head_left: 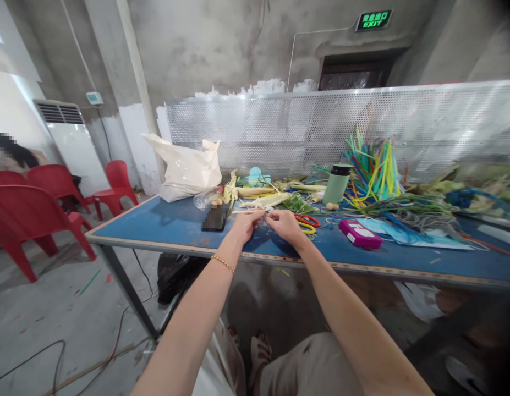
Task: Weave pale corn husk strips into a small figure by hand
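Head view, sole entry.

Item: left hand [250,223], bead bracelet [223,263] at the wrist; thumb and fingers pinching what looks like a thin pale strip [240,212].

Item: right hand [281,223], just beside the left, fingertips bunched toward the same spot; whether they grip the strip or a smaller piece, cannot tell.

Item: the strip itself, over the near side of the blue table [155,223], one end reaching out leftward past the left hand; the end between the hands is hidden by fingers.

Surroundings: pale husks [275,199] just beyond the hands; green strands [298,203] behind the right hand; red and yellow loops [314,221] near its wrist; purple box [360,234] farther right; dark flat object [214,218], partly pixelated, to the left; green flask [337,184] behind.

Handling note, by judgement: fine pinch work, best done with both sets of fingertips close together, the left steadying, the right making small adjustments. Even, light tension suits a strip that may split or kink. The free end is best held clear of the husks, the right wrist clear of the loops. Forearms resting on the table edge would likely reduce tremor.
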The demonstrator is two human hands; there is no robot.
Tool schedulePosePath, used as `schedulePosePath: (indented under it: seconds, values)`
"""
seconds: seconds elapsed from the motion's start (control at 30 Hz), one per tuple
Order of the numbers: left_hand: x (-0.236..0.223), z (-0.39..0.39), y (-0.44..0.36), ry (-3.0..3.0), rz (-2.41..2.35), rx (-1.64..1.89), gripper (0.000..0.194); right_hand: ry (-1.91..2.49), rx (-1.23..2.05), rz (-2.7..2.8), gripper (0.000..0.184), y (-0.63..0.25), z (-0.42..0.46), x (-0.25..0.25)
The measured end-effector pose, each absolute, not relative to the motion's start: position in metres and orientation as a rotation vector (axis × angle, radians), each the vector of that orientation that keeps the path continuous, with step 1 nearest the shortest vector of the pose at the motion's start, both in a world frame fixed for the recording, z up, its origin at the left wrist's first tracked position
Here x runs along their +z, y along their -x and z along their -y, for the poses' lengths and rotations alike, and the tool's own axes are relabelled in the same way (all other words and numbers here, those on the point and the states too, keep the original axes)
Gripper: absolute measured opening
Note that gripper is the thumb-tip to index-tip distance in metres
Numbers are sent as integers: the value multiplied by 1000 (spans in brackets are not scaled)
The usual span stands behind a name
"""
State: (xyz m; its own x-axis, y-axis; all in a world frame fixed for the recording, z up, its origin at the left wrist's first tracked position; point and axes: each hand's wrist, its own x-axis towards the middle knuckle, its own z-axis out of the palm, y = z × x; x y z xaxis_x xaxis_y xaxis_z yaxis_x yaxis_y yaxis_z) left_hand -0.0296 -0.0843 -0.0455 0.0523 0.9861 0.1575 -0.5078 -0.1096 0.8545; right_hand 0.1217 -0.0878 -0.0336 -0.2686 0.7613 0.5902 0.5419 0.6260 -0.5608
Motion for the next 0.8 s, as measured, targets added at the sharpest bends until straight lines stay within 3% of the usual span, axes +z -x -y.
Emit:
schedulePosePath:
  seconds: [0.8]
  values:
    - [-40,86,31,-763,-755,1480,30,992,282,2030,30,-102,90,-35]
